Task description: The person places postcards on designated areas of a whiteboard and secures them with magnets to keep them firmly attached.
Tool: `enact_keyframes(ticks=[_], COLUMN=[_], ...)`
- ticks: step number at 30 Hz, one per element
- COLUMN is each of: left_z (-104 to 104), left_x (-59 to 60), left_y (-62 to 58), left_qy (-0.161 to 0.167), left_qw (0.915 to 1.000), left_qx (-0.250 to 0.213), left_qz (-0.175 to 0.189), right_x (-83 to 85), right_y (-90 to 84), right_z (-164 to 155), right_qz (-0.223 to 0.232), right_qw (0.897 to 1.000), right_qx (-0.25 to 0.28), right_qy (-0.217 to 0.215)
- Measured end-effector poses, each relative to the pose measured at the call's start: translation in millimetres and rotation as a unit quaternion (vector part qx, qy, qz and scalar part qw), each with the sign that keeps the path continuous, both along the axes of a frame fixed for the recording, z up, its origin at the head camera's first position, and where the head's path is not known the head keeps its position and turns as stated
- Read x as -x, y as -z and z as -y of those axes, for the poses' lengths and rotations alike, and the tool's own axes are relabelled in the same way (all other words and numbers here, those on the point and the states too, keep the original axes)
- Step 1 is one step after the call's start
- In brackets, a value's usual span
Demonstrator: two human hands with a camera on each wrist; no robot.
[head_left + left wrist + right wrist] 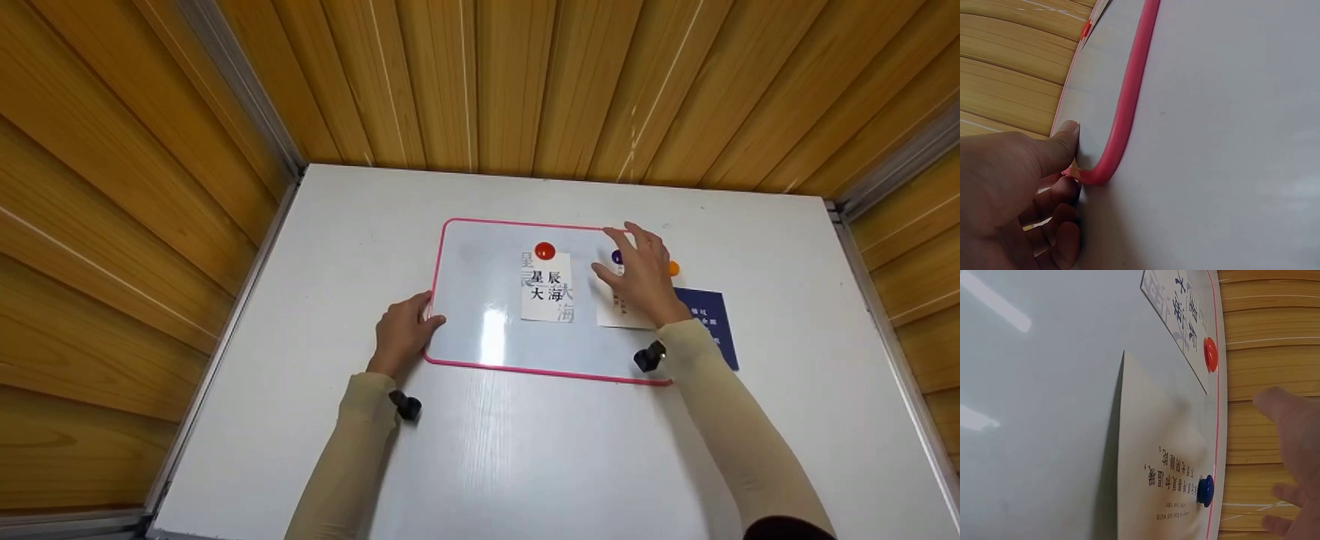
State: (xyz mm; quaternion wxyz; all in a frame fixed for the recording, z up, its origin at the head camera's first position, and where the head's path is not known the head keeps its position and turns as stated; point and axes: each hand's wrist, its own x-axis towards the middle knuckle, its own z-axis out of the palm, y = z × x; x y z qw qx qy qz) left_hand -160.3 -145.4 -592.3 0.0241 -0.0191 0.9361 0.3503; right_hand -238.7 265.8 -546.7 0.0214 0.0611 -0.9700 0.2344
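Observation:
A small whiteboard (472, 292) with a pink rim lies in the middle in the head view. My left hand (401, 330) pinches its left edge, thumb on the face and fingers at the rim, as the left wrist view shows up close. A red magnet (544, 250) sits at the top of a white card (546, 307) printed with large characters. Over a second pale card (611, 315) hovers my right hand (643, 271), fingers spread, holding nothing. That card's blue magnet (1205, 490) stands apart from the fingertips in the right wrist view.
A dark blue card (716, 322) with white characters lies to the right, partly behind the right wrist. An orange magnet (674, 268) shows just past the right hand. The white table (480, 442) backs onto wood-patterned walls (510, 90).

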Motion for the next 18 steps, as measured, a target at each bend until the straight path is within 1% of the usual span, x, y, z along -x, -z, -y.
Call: enact_keyframes(ticks=[6, 13, 18], left_z=[-0.1, 2.1, 1.4], left_x=[-0.4, -1.3, -1.1], left_y=[0.4, -2.6, -2.7], left_qy=[0.004, 0.020, 0.017], left_qw=[1.0000, 0.9995, 0.9997], left_qx=[0.002, 0.013, 0.010], left_qz=[-0.002, -0.021, -0.014], right_x=[-8.5, -16.0, -20.6], right_y=[1.8, 2.7, 1.9], right_z=[-11.7, -24.3, -31.5], right_qz=[-0.008, -0.019, -0.005], right_qw=[1.000, 1.000, 1.000], right_qx=[0.010, 0.007, 0.013], right_qy=[0.015, 0.016, 0.026])
